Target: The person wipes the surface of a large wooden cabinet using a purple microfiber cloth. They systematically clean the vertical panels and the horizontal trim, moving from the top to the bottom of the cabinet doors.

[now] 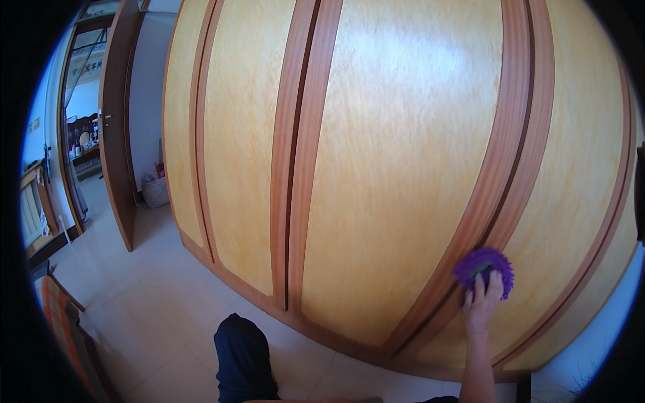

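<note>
My right hand point(482, 303) reaches up from the lower right and is closed on a purple duster point(505, 263) with shaggy, noodle-like strands and a dark back. The duster rests against the wardrobe point(403, 168), low down, over the reddish-brown frame strips beside a dark gap between two doors. Pale yellow wood panels fill the doors, edged with reddish-brown wood. My left hand is out of the picture.
My dark-clothed knee point(243, 356) is at the bottom, over the pale tiled floor point(161, 302). An open brown door point(121, 134) stands at the left, with a woven basket point(155, 191) behind it. A striped cloth point(59, 322) lies at the lower left.
</note>
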### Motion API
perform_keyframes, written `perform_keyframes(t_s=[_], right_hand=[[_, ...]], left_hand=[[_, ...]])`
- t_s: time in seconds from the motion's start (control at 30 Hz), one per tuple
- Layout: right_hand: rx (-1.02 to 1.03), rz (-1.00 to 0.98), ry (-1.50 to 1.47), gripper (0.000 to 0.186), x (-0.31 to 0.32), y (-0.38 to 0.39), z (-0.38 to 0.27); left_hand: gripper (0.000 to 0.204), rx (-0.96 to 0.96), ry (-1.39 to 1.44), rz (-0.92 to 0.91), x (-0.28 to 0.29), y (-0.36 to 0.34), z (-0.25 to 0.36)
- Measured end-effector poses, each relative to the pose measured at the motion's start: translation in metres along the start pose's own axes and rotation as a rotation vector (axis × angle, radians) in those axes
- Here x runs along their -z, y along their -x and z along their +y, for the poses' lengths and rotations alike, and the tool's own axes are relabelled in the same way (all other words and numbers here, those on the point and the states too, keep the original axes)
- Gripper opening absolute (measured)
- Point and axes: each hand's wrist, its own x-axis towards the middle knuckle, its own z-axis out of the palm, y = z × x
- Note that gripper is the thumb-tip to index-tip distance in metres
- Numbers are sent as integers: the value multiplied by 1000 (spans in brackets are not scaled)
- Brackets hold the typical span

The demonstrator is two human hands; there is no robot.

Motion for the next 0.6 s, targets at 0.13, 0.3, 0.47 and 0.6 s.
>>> perform_keyframes(t_s=[0.13, 0.3, 0.47, 0.6], right_hand=[[32, -140, 43, 56, -13, 72, 25], [-326, 29, -57, 51, 9, 76, 60], [-560, 135, 6, 41, 15, 3, 74], [-183, 131, 9, 48, 4, 15, 35]], left_hand=[[35, -45, 40, -25, -15, -14, 2], [39, -102, 94, -29, -48, -39, -3], [43, -86, 122, 57, -92, -79, -22], [44, -5, 143, 41, -140, -115, -59]])
